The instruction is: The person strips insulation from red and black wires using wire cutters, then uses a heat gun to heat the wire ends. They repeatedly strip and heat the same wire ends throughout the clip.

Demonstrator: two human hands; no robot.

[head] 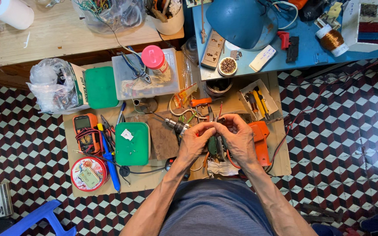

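My left hand [196, 140] and my right hand [240, 137] meet fingertip to fingertip over an orange power drill [261, 140] lying on a low cardboard-covered board [281, 168]. Both hands pinch thin wires [215, 119] that rise from the drill's opened middle, where a green part [212, 147] shows between my palms. The drill's metal chuck [177, 126] sticks out to the left of my left hand. What my fingertips hold beyond the wires is hidden.
Left of the hands lie a green lidded box [132, 143], an orange multimeter [85, 131], a blue screwdriver [110, 168] and a round tin [89, 173]. Behind stand a clear plastic box [123, 81], a blue lamp [237, 19] and a copper wire spool [333, 40]. A blue stool [44, 217] is at lower left.
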